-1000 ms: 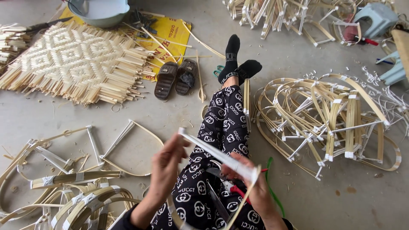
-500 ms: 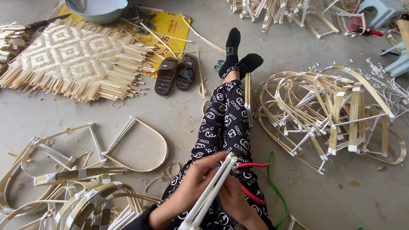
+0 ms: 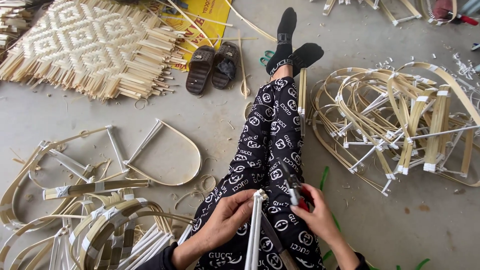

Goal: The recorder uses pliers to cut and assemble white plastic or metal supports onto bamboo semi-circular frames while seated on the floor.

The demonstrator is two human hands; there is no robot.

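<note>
Since half a second ago, white strips [image 3: 254, 230] swung upright over lap. Left hand [image 3: 226, 220] pinches their top end; right hand [image 3: 315, 215] clamps red-handled pliers [image 3: 295, 191] beside it. Likely binding the joint; next needs pliers on strip ends. Finished frames [image 3: 400, 125] on floor [image 3: 425, 220] beyond.

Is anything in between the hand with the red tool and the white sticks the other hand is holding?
Nothing visible is. The right hand holds the red-handled tool just right of the white sticks, which the left hand pinches near their top. Only the patterned trousers lie beneath the gap between them.
</note>
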